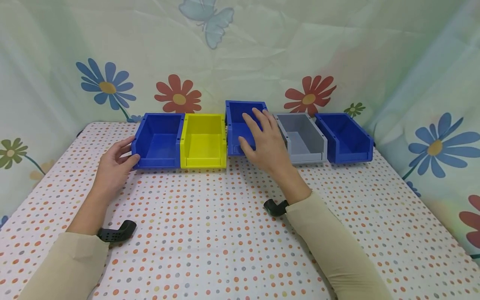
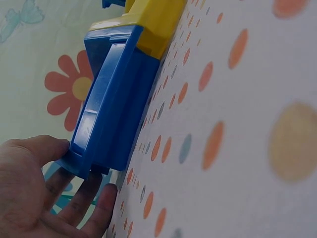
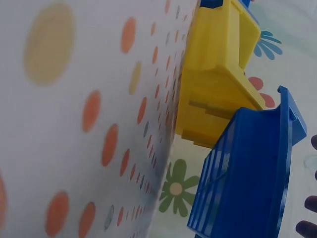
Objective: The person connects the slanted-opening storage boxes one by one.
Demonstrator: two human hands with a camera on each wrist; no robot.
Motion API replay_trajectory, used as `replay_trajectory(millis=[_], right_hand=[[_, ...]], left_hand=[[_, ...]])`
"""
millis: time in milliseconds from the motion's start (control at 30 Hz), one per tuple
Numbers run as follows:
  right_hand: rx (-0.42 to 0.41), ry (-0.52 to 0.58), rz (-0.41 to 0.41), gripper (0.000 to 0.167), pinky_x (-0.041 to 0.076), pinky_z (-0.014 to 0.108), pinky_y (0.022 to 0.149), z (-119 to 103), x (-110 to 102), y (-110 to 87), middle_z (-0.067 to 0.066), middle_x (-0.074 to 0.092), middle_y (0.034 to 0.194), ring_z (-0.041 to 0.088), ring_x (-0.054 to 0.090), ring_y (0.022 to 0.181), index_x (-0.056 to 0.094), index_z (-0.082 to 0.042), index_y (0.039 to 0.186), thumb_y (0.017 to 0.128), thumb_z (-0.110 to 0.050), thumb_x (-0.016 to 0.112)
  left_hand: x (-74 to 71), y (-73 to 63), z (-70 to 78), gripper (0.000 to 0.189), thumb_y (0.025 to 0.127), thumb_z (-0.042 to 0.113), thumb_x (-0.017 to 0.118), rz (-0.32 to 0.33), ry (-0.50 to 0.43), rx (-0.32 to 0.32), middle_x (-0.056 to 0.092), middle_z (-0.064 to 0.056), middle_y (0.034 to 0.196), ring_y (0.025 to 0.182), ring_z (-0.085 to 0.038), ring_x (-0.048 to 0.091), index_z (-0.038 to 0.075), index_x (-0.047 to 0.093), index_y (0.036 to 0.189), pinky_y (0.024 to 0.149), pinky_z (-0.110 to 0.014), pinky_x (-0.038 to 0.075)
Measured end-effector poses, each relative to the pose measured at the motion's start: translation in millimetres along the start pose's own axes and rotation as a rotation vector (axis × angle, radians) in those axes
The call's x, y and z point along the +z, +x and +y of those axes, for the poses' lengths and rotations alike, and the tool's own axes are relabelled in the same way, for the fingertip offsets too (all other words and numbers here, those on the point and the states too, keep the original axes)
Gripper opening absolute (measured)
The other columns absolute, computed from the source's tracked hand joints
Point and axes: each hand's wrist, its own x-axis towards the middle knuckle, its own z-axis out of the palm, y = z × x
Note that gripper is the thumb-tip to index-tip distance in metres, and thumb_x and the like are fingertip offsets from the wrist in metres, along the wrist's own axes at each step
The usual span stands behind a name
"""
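Observation:
My left hand (image 1: 114, 164) grips the left end of a blue bin (image 1: 157, 160), with the thumb on its rim in the left wrist view (image 2: 69, 144). The leftmost blue bin stands against a yellow bin (image 1: 204, 162). My right hand (image 1: 268, 146) is spread over another blue bin (image 1: 236, 127) in the middle of the row. That middle bin sits higher than the yellow one, and its ribbed underside shows in the right wrist view. There the right fingertips (image 3: 308, 229) appear apart from the bin.
To the right of the middle stand a grey bin (image 1: 305, 158) and one more blue bin (image 1: 348, 157). A dotted cloth (image 1: 202, 233) covers the table. Behind the row hangs a flowered curtain (image 1: 247, 58). Each wrist wears a black strap mount (image 1: 118, 232).

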Motion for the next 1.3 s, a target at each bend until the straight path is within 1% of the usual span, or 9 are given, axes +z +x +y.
replay_trajectory(millis=[167,333,400,533,700,867,1100,1167,1300], right_hand=[[-0.053,0.011,-0.035,0.061,0.03,0.057,0.127,-0.5,3.8,2.6,0.017,0.033,0.167,0.04,0.029,0.154,0.043,-0.012,0.158,0.103,-0.03,0.061],[-0.039,0.054,-0.093,0.067,0.035,0.059,0.123,-1.4,6.7,4.9,0.013,0.024,0.171,0.038,0.031,0.154,0.033,-0.018,0.163,0.103,-0.033,0.061],[-0.028,0.07,-0.131,0.07,0.034,0.059,0.124,-1.3,8.3,5.9,0.01,0.019,0.173,0.038,0.032,0.154,0.029,-0.02,0.165,0.104,-0.036,0.06],[-0.012,0.099,-0.188,0.073,0.041,0.06,0.119,-1.1,10.9,7.7,0.004,0.011,0.175,0.038,0.037,0.152,0.023,-0.023,0.166,0.105,-0.039,0.058],[0.001,0.117,-0.227,0.073,0.058,0.052,0.099,-2.0,12.8,9.8,0.001,0.008,0.176,0.037,0.053,0.139,0.019,-0.025,0.167,0.106,-0.04,0.055],[-0.003,0.133,-0.272,0.071,0.061,0.047,0.082,-5.4,14.7,12.2,-0.002,0.011,0.176,0.036,0.066,0.118,0.018,-0.026,0.167,0.107,-0.041,0.052],[-0.012,0.135,-0.313,0.064,0.055,0.053,0.103,-10.1,15.3,14.7,-0.008,0.017,0.174,0.036,0.061,0.131,0.025,-0.027,0.166,0.108,-0.038,0.048],[-0.011,0.136,-0.313,0.063,0.056,0.052,0.101,-10.9,15.8,15.2,-0.009,0.018,0.174,0.035,0.063,0.127,0.026,-0.027,0.166,0.107,-0.037,0.048],[-0.013,0.134,-0.304,0.063,0.059,0.047,0.089,-11.8,17.1,15.9,-0.009,0.02,0.173,0.034,0.069,0.113,0.028,-0.027,0.165,0.107,-0.037,0.049]], left_hand=[[0.9,0.7,0.4,0.059,0.109,0.028,0.052,0.003,-0.005,0.0,0.038,-0.017,0.165,0.146,-0.043,0.045,0.029,0.031,0.164,0.115,-0.06,0.044],[2.5,2.3,0.3,0.058,0.109,0.029,0.052,0.003,-0.019,0.002,0.038,-0.016,0.165,0.146,-0.043,0.045,0.03,0.031,0.163,0.115,-0.059,0.044],[2.9,2.5,0.5,0.059,0.109,0.028,0.053,0.002,-0.025,0.0,0.038,-0.016,0.165,0.146,-0.043,0.045,0.031,0.032,0.163,0.115,-0.058,0.044],[3.5,2.3,1.2,0.059,0.109,0.028,0.053,0.0,-0.027,-0.005,0.037,-0.016,0.166,0.147,-0.042,0.044,0.031,0.032,0.163,0.116,-0.058,0.043],[3.5,2.5,1.5,0.059,0.109,0.028,0.053,0.002,-0.024,-0.005,0.037,-0.016,0.166,0.147,-0.042,0.044,0.03,0.031,0.163,0.117,-0.058,0.043],[2.4,2.8,0.2,0.059,0.109,0.029,0.052,0.003,-0.023,-0.001,0.037,-0.016,0.166,0.147,-0.043,0.044,0.031,0.031,0.163,0.115,-0.059,0.043],[1.8,3.0,-0.8,0.059,0.109,0.029,0.052,0.001,-0.021,-0.01,0.037,-0.015,0.166,0.147,-0.043,0.044,0.032,0.031,0.164,0.116,-0.059,0.043],[1.8,2.8,-0.8,0.059,0.109,0.029,0.052,0.002,-0.021,-0.012,0.037,-0.015,0.166,0.147,-0.042,0.044,0.032,0.031,0.164,0.116,-0.059,0.043],[1.4,1.9,-1.1,0.059,0.109,0.029,0.052,0.006,-0.021,-0.016,0.037,-0.015,0.166,0.147,-0.042,0.044,0.032,0.031,0.163,0.116,-0.059,0.043]])
